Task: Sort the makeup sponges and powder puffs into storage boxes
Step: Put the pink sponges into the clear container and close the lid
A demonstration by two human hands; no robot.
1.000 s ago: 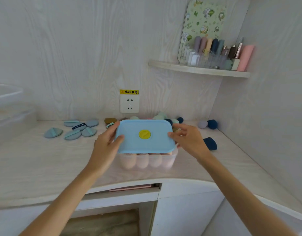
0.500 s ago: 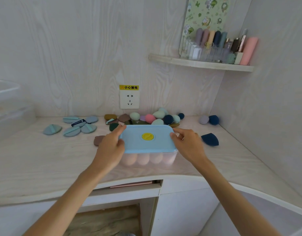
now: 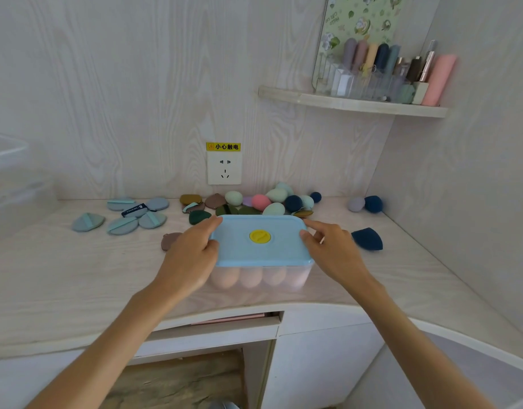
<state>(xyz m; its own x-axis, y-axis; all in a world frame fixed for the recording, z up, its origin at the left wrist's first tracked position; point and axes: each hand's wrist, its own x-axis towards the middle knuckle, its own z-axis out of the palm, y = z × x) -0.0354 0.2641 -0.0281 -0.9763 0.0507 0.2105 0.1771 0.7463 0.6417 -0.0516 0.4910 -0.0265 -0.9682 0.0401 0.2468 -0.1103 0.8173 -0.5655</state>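
Lowered since a second ago, now seated level on clear storage box (image 3: pixel 258 278): blue lid (image 3: pixel 261 242). Left hand (image 3: pixel 190 258) curled over lid's left edge, right hand (image 3: pixel 332 250) pinching right edge, likely pressing it shut. Pale sponges (image 3: pixel 249 277) inside blurred; loose sponge pile (image 3: pixel 272 202) behind, partly hidden.
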